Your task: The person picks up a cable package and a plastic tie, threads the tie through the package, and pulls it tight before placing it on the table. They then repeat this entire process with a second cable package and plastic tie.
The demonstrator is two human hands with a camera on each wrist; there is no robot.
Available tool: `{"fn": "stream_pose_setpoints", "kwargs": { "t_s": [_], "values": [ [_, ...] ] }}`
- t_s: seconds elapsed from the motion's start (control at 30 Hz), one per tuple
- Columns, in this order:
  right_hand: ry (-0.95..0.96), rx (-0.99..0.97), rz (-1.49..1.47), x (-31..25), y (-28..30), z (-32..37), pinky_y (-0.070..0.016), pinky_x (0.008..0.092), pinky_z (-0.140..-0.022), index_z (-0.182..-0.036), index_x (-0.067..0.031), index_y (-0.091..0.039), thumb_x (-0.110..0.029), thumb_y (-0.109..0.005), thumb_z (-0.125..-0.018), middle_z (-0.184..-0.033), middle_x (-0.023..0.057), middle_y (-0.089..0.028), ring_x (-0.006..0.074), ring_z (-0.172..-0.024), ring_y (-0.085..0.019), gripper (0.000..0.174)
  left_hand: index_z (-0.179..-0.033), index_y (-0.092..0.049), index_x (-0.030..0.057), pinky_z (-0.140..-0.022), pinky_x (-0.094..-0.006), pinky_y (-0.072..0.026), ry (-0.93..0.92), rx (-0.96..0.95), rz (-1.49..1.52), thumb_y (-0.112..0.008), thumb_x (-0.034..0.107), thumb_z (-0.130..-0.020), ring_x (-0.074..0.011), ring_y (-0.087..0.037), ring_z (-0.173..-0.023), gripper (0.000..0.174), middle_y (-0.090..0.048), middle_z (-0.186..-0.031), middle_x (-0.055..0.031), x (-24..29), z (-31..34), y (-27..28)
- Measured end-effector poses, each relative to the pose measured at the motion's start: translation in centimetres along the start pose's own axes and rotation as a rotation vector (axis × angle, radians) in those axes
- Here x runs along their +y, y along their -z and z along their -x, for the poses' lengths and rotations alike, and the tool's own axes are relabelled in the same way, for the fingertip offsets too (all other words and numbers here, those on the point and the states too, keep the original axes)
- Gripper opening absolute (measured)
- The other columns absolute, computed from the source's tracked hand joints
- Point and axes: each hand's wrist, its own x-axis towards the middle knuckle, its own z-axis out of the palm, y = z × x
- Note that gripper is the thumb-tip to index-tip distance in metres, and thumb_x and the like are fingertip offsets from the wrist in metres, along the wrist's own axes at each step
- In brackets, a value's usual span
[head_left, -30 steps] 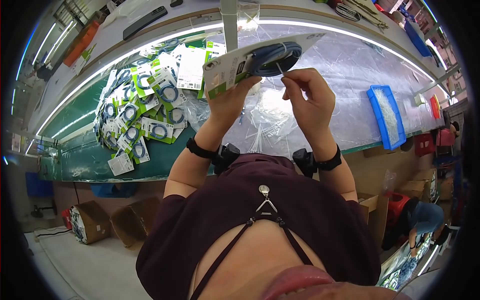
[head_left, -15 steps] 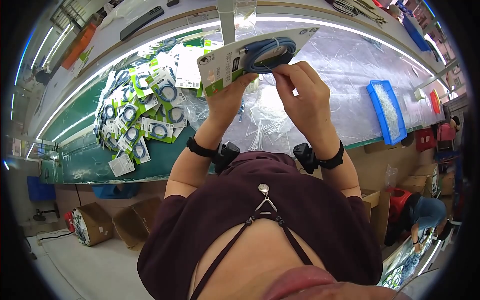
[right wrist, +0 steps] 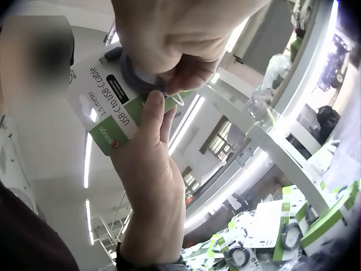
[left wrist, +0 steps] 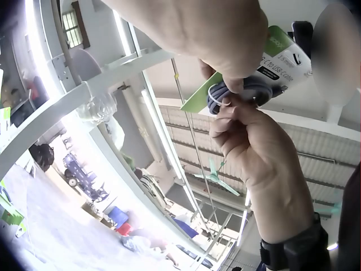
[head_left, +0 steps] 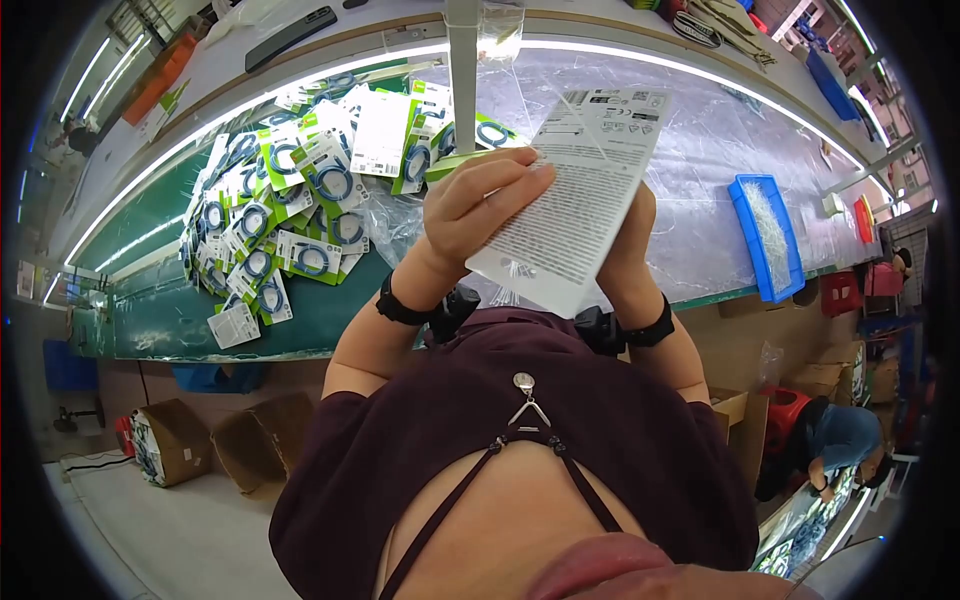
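Note:
My left hand (head_left: 485,200) grips a white-and-green cardboard cable card (head_left: 580,190) at its left side, the fingers lying over its printed back. On the card's front, a coiled dark blue USB-C cable (left wrist: 256,93) shows in the wrist views. A thin white cable tie (right wrist: 179,100) loops beside the coil. My right hand (head_left: 630,235) is partly hidden behind the card in the head view. In the left wrist view its fingers (left wrist: 228,116) are curled in a pinch at the coil and tie.
A heap of carded cables (head_left: 285,200) covers the left of the bench (head_left: 150,325). Loose white ties (head_left: 515,270) lie beneath the card. A blue tray (head_left: 765,240) of white ties stands at the right. A metal post (head_left: 462,80) rises behind the left hand.
The card has turned over and come lower, its printed back now towards the head camera instead of the coil. My right hand has moved down behind it.

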Motion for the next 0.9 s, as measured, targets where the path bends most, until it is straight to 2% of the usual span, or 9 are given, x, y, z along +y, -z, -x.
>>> {"fn": "stream_pose_setpoints", "kwargs": {
  "t_s": [0.03,0.13,0.23,0.27,0.37,0.43,0.53,0.7,0.9],
  "values": [
    [-0.001,-0.008,0.0,0.0,-0.1,0.1,-0.0467,0.0233,-0.052,-0.088,0.001,-0.057,0.001,-0.063,-0.079,-0.073,0.0064,-0.059,0.0154,-0.061,-0.06,0.011,-0.088,-0.069,0.003,-0.071,-0.0269,-0.053,0.039,-0.015,0.008,-0.073,0.006,-0.07,-0.022,-0.065,-0.084,0.019,-0.063,-0.09,-0.0103,0.0,0.2,-0.1],
    [-0.485,0.006,-0.485,0.4,-0.7,0.0,-0.0464,0.0231,-0.054,-0.093,0.0007,-0.055,-0.004,-0.062,-0.083,-0.081,0.0062,-0.061,0.0126,-0.067,-0.06,0.013,-0.087,-0.069,0.0033,-0.075,-0.0279,-0.0529,0.112,-0.041,0.022,-0.072,0.009,-0.072,-0.0229,-0.064,-0.087,0.017,-0.063,-0.093,-0.0111,0.0,0.9,-0.2],
    [-0.5,0.046,-0.502,4.5,2.4,0.6,-0.0481,0.0242,-0.059,-0.1,-0.0002,-0.055,-0.007,-0.062,-0.084,-0.089,0.0072,-0.061,0.0124,-0.074,-0.06,0.019,-0.096,-0.065,0.0034,-0.079,-0.03,-0.0528,0.854,-0.07,0.217,-0.069,0.005,-0.076,-0.0217,-0.063,-0.089,0.02,-0.063,-0.097,-0.0107,-0.2,2.3,0.0],
    [-0.511,0.067,-0.511,5.6,2.8,0.8,-0.049,0.0247,-0.062,-0.104,-0.0006,-0.055,-0.008,-0.062,-0.084,-0.093,0.0077,-0.061,0.0123,-0.077,-0.06,0.023,-0.096,-0.065,0.0034,-0.079,-0.03,-0.0528,0.859,-0.066,0.215,-0.069,0.005,-0.076,-0.0217,-0.063,-0.089,0.02,-0.063,-0.097,-0.0107,-0.2,2.2,0.1],
    [-0.443,-0.073,-0.54,7.4,1.3,0.6,-0.0494,0.0259,-0.069,-0.109,-0.0009,-0.055,-0.007,-0.063,-0.083,-0.098,0.0086,-0.061,0.0134,-0.084,-0.059,0.028,-0.108,-0.058,0.0045,-0.079,-0.0315,-0.0535,1.199,0.275,1.185,-0.064,0.004,-0.083,-0.0197,-0.063,-0.091,0.026,-0.063,-0.101,-0.0092,-0.3,1.7,-0.3],
    [-0.402,-0.134,-0.552,7.3,0.6,0.4,-0.0496,0.0264,-0.072,-0.111,-0.0011,-0.055,-0.006,-0.064,-0.082,-0.1,0.0091,-0.061,0.014,-0.087,-0.059,0.031,-0.111,-0.055,0.005,-0.08,-0.0322,-0.0536,1.213,0.246,1.217,-0.063,0.004,-0.084,-0.019,-0.063,-0.091,0.028,-0.063,-0.101,-0.0086,-0.5,1.8,-0.7],
    [-0.103,-0.127,-0.242,5.8,-1.1,0.2,-0.0482,0.0272,-0.08,-0.115,-0.0015,-0.054,-0.005,-0.064,-0.082,-0.102,0.0088,-0.06,0.016,-0.093,-0.058,0.035,-0.116,-0.051,0.0059,-0.081,-0.0335,-0.0538,1.248,0.204,1.267,-0.061,0.005,-0.086,-0.0176,-0.062,-0.093,0.032,-0.062,-0.102,-0.0073,-0.5,2.3,-1.1],
    [-0.238,-0.24,-0.189,5.5,-1.2,0.3,-0.0474,0.0285,-0.082,-0.114,-0.0012,-0.054,-0.005,-0.066,-0.081,-0.107,0.0096,-0.059,0.0177,-0.098,-0.056,0.036,-0.114,-0.053,0.0047,-0.084,-0.0356,-0.0535,1.248,0.242,1.298,-0.062,0.005,-0.085,-0.0193,-0.062,-0.095,0.031,-0.062,-0.103,-0.008,-0.6,2.3,-0.9],
    [-0.197,-0.121,-0.138,8.6,-2.9,1.4,-0.0482,0.0307,-0.082,-0.114,-0.0006,-0.054,-0.007,-0.068,-0.079,-0.108,0.0109,-0.059,0.0198,-0.098,-0.057,0.038,-0.114,-0.053,0.0039,-0.087,-0.0379,-0.0532,1.212,0.173,1.325,-0.061,0.005,-0.086,-0.0213,-0.061,-0.098,0.029,-0.061,-0.105,-0.0088,-0.6,1.7,-0.7]
  ]
}}
